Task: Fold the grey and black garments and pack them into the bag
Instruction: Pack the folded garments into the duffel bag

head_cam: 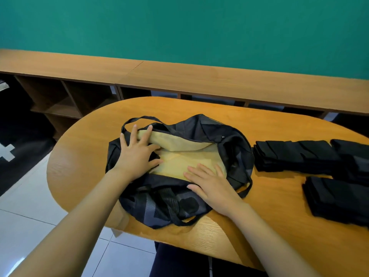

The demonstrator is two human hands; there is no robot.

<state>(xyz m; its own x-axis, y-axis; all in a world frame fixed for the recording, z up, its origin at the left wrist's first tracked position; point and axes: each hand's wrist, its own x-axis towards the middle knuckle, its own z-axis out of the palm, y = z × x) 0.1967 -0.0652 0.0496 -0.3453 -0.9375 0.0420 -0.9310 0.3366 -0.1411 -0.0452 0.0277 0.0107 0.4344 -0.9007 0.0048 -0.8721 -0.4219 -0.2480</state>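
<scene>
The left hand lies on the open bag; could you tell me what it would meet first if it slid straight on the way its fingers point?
Probably the black strap loop of the bag, arched just beyond the left hand; past it only bare table shows. Height is unclear.

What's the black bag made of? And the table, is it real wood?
The bag looks like thin fabric, maybe nylon: it slumps and creases. The table shows wood grain with a smooth sheen; solid wood or laminate, I cannot tell.
</scene>
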